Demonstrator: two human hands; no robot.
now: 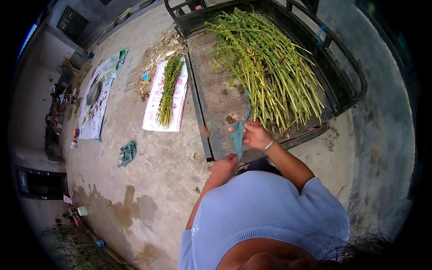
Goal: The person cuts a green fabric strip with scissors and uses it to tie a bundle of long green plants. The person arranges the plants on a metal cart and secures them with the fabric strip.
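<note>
We seem to be straightening the strip (238, 138), held between our hands over the bed's (206, 96) near edge, its far part beside the stalks (270, 67). Our left hand (226, 168) pinches it low, our right hand (256, 136) higher; next, we judge, calls for even tension.

Teal strip (239, 137) held by left hand (225, 169) and right hand (258, 136); green leafy stalks (272, 72) laid on cart bed (204, 81).

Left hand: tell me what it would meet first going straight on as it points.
Beyond the green cloth strip it holds, the left hand would probably meet the right hand first, though depth is hard to judge.
</note>
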